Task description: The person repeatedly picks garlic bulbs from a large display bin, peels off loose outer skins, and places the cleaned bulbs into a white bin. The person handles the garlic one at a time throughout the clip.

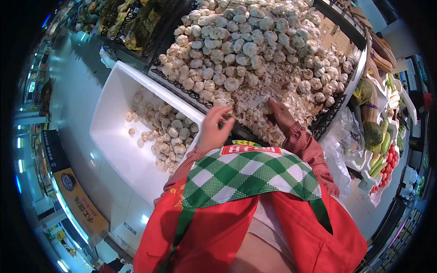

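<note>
A large heap of garlic bulbs (239, 44) fills the display bin before me, with loose papery garlic skins (286, 76) at its near and right parts. My left hand (216, 128) is over the bin's near edge, fingers curled and slightly blurred; whether it holds anything cannot be told. Over the skins, my right hand (280, 114) has its fingertips at a thin, clear piece of plastic (254, 99); its grip on it is unclear. To the left, a white foam box (112, 99) has more garlic bulbs (170, 129) gathered towards its right side.
Black plastic lattice edging (327, 116) borders the bin. Clear plastic bags (344, 133) hang at its right, beside pumpkins (372, 134), green gourds (385, 143) and red tomatoes (388, 167) in foam boxes. Dark crates of produce (136, 20) stand at the upper left.
</note>
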Motion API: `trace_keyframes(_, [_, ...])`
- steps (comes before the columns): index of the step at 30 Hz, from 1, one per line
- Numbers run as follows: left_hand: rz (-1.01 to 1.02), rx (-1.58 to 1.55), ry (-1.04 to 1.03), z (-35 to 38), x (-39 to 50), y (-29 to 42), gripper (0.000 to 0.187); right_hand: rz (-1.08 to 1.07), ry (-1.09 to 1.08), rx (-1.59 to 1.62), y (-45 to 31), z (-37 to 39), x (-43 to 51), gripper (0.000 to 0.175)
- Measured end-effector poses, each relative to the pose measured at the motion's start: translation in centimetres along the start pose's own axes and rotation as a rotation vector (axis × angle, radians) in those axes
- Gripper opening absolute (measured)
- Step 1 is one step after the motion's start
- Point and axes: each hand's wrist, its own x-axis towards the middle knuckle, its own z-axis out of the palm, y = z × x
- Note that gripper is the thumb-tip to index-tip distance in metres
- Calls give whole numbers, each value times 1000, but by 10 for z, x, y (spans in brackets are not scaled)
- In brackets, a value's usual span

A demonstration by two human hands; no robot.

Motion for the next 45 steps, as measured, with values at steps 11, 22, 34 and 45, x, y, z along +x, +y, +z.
trace_keyframes(11, [-498, -716, -311, 36, 27, -31, 29, -155, 273, -264, 21, 14, 19, 32])
trace_keyframes(22, [-526, -768, -109, 12, 24, -30, 30, -428, 68, -1441, 60, 35, 50, 38])
trace_keyframes(34, [-809, -1027, -264, 21, 34, -40, 30, -180, 76, 112, 22, -1, 18, 29])
trace_keyframes(45, [-704, -912, -436, 49, 38, -24, 26, -269, 261, -3, 5, 57, 8, 35])
